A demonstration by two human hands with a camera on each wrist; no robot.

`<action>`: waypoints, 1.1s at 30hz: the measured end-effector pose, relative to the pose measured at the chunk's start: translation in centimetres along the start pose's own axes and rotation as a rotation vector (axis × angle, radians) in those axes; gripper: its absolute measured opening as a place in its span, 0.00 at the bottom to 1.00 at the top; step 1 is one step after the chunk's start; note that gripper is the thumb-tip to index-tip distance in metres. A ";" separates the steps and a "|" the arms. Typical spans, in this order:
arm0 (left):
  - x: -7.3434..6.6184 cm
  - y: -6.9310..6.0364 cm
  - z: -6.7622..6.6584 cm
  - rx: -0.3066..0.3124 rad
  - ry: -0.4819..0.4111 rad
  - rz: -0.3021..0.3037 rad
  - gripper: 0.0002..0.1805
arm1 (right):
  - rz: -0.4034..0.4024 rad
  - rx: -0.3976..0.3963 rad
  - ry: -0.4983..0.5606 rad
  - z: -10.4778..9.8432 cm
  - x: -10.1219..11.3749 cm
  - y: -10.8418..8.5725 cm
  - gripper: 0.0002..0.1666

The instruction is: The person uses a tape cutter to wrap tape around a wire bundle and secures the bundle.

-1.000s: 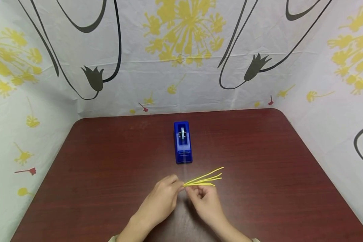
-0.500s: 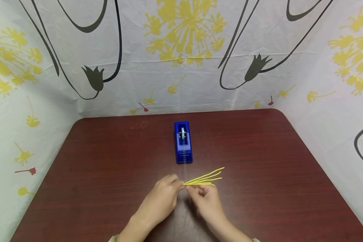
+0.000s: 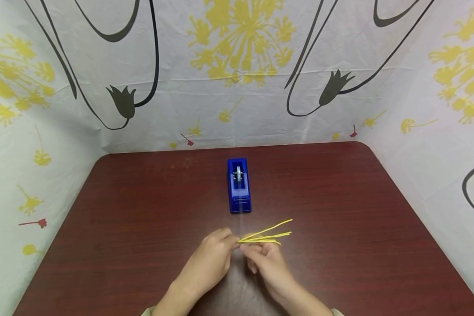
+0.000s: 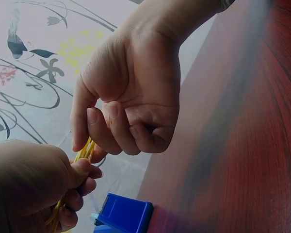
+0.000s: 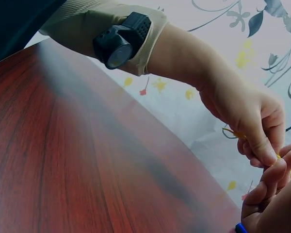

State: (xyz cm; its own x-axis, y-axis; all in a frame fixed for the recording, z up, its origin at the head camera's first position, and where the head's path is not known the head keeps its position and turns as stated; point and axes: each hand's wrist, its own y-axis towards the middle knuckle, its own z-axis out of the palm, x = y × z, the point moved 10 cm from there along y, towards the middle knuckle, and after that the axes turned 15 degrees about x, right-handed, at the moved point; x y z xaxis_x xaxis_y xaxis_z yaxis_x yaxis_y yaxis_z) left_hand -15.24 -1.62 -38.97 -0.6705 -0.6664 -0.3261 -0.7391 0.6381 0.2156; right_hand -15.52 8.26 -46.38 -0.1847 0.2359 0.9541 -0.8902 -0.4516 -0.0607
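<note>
My left hand [image 3: 208, 262] pinches a bundle of thin yellow strands [image 3: 265, 238] between thumb and fingers, above the table. Their loose ends fan out to the right in the head view. My right hand [image 3: 273, 267] meets the left at the fingertips, its thumb and forefinger pinching at the strands beside the left hand's hold. In the left wrist view the strands [image 4: 88, 149] run between both hands' fingertips; the right hand's other fingers are curled. A short curved strand end [image 5: 228, 130] sticks out behind the left hand in the right wrist view. The exact pinch is partly hidden.
A blue tape dispenser [image 3: 239, 186] with a roll of tape stands on the dark red-brown table [image 3: 150, 206], just beyond the hands. A white cloth [image 3: 268, 114] with flower prints surrounds the table at the back and sides.
The right hand's fingers have shifted slightly on the strands. One strand in the upper part of the fan has swung down to lie near another. The left hand has stayed almost still.
</note>
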 end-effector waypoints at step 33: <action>-0.2 0.0 -0.1 -0.020 0.064 0.031 0.02 | -0.200 0.264 -1.452 2.7 8.7 0.9 0.07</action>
State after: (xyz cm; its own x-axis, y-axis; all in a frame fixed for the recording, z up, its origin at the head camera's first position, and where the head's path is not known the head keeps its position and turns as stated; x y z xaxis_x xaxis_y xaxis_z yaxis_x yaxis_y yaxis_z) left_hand -15.14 -1.53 -38.83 -0.6953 -0.6701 -0.2600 -0.7187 0.6513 0.2434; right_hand -16.81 7.63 -37.34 0.6358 -0.6591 0.4017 -0.7214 -0.6925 0.0054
